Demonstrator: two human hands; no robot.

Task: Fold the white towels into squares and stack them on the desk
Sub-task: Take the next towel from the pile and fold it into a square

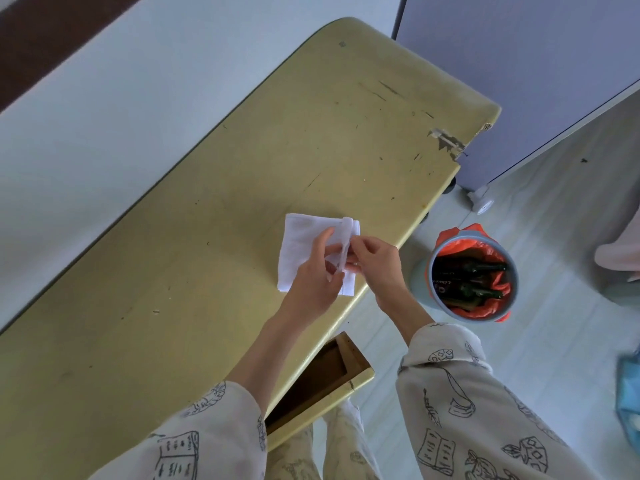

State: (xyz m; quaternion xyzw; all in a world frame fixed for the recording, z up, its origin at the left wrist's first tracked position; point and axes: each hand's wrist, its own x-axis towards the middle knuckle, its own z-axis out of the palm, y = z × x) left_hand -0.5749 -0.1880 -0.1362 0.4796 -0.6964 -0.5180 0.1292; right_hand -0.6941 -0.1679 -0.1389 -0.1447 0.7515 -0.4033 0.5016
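White towel (300, 244) lies at the desk's (242, 161) near edge. My left hand (313, 284) and right hand (372, 263) both pinch its raised fold; release risks unfolding, or sliding off toward the bin (472, 277).

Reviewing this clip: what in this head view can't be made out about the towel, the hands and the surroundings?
- White towel: near right part hidden by the left hand and right hand; layer count unclear.
- Each hand's grip on the raised towel edge: fingertips overlap, blurred.
- Open drawer: inside in shadow.
- Bin: bottle labels too small to read.
- Blue object: cut off by the right edge.
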